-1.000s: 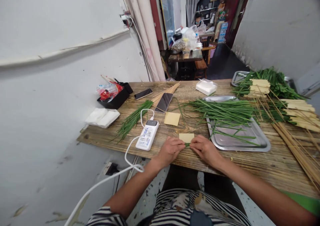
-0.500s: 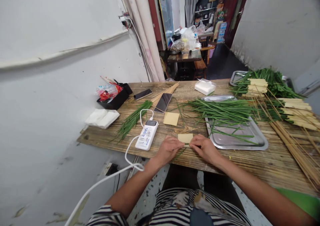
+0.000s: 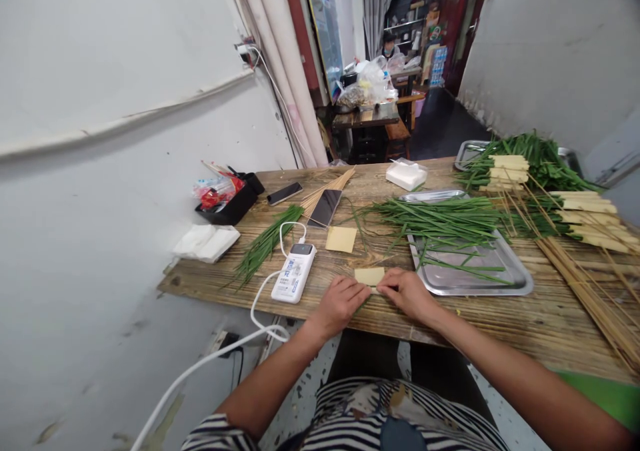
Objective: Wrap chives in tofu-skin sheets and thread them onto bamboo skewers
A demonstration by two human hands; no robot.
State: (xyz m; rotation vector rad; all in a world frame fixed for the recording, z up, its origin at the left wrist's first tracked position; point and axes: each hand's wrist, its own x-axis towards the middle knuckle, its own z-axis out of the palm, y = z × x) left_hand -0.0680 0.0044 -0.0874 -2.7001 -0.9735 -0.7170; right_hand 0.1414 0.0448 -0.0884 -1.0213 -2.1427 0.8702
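Note:
My left hand (image 3: 343, 302) and my right hand (image 3: 407, 294) meet near the table's front edge. Both are closed in a pinch on the near edge of a pale-yellow tofu sheet (image 3: 369, 275), which is rolled over around green chives. The sheet's far part lies flat on the wood, and a little green shows by my left fingers. Beyond it rests a second square tofu sheet (image 3: 341, 239). Loose chives (image 3: 445, 214) lie across a metal tray (image 3: 520, 283) beside my right hand, and a smaller chive bundle (image 3: 270, 243) is off to the left.
A white power bank (image 3: 294, 274) with a cable stands left of my hands. Two phones (image 3: 325, 208) (image 3: 285, 193), a black box (image 3: 227, 204) and napkins (image 3: 206, 242) lie farther back. Finished rolls (image 3: 587, 211) and wooden skewers (image 3: 583, 298) occupy the right side. Someone sits in the background.
My left hand has shifted slightly, its fingers now lying more over the rolled edge. The green strands show less between my hands. The view has tilted a little.

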